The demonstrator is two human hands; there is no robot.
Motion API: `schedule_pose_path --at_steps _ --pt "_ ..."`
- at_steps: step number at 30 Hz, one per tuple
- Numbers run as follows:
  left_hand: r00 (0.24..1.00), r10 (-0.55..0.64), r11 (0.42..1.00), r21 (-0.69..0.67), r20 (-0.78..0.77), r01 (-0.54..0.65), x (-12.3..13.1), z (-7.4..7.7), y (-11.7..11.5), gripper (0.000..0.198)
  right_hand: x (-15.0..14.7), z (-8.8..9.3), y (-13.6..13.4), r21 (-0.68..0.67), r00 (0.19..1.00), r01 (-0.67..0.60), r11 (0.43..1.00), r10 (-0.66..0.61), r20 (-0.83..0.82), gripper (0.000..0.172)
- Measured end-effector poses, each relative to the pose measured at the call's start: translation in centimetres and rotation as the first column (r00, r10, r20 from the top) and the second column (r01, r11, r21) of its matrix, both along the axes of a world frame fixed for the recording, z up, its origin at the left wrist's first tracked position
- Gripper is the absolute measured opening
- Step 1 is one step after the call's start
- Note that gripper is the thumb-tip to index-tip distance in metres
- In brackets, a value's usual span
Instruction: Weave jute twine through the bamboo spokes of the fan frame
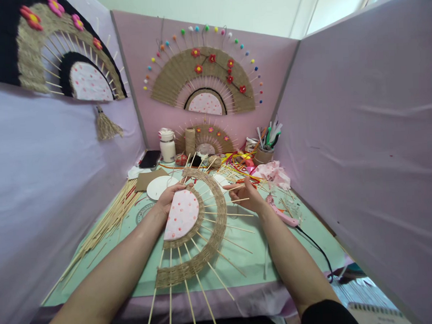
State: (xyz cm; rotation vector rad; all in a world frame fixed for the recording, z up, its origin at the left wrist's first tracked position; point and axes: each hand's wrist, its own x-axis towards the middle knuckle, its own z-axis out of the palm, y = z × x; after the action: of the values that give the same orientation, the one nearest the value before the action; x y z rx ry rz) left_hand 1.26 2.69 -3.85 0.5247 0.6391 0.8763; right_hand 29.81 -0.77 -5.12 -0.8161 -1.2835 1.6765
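A half-round woven fan (184,213) with a dotted pink-and-white centre, twine bands and thin wooden sticks is tilted over the green tabletop. My left hand (170,197) grips its upper left edge by the dotted centre, fingers partly behind it. On the right side, my right hand (246,196) is at the tips of the upper sticks, its thumb and fingers closed round a stick end. The outer woven band (220,214) arcs between the two hands, and bare stick ends point down and right.
Bundled sticks (111,219) lie at left. A pink glue gun (284,216) with a black cord lies right of my right hand. Behind stand a white jar (167,145), a twine spool (190,141) and a tool holder (264,155). Finished fans (242,96) hang on the partitions.
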Motion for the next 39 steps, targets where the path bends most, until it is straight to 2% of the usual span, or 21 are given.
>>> schedule_pose_path --at_steps 4,7,12,15,20,23,25,28,30,34,39 --pt "0.998 -0.06 0.998 -0.018 -0.004 0.06 0.1 0.1 -0.3 0.026 -0.4 0.2 -0.4 0.011 0.997 -0.079 0.997 0.079 -0.012 0.085" --pt "0.997 -0.07 0.998 0.008 0.018 0.07 0.0 0.1 -0.3 0.027 -0.5 -0.1 -0.3 0.035 0.997 -0.076 0.997 0.077 -0.017 0.08" --pt "0.999 -0.041 0.999 -0.025 -0.025 0.04 0.0 0.0 0.1 0.022 0.1 -0.7 0.4 0.051 0.999 0.021 0.998 -0.019 -0.036 0.067" --pt "0.999 -0.014 1.0 0.005 -0.042 0.014 0.0 0.1 0.1 0.024 0.4 -1.2 1.0 0.051 0.996 0.079 0.996 -0.076 -0.043 0.062" --pt "1.0 0.01 1.0 0.022 -0.022 -0.01 0.2 0.3 -0.2 0.029 0.4 -1.8 1.6 0.096 0.971 0.236 0.967 -0.239 0.021 0.053" --pt "1.0 0.019 1.0 0.011 -0.023 -0.019 0.3 0.4 -0.2 0.032 0.3 -1.7 1.5 0.229 0.924 0.328 0.916 -0.362 0.122 0.051" --pt "0.999 0.02 1.0 -0.013 -0.038 -0.021 0.3 0.3 -0.1 0.032 0.3 -1.5 1.2 0.372 0.867 0.357 0.857 -0.453 0.21 0.048" --pt "0.998 0.037 0.999 -0.038 -0.054 -0.039 0.2 0.2 0.1 0.032 0.4 -1.0 0.9 0.603 0.763 0.309 0.735 -0.57 0.304 0.04" --pt "0.997 0.049 0.998 -0.046 -0.063 -0.052 0.2 0.2 0.2 0.031 0.4 -0.7 0.7 0.711 0.721 0.244 0.659 -0.614 0.321 0.035" --pt "0.995 0.073 0.996 -0.049 -0.065 -0.076 0.1 0.1 0.4 0.032 0.3 -0.5 0.4 0.787 0.687 0.222 0.576 -0.665 0.292 0.03" --pt "0.995 0.059 0.997 -0.054 -0.074 -0.063 -0.1 0.1 0.6 0.028 0.1 -0.7 0.3 0.761 0.671 0.321 0.564 -0.703 0.238 0.032"
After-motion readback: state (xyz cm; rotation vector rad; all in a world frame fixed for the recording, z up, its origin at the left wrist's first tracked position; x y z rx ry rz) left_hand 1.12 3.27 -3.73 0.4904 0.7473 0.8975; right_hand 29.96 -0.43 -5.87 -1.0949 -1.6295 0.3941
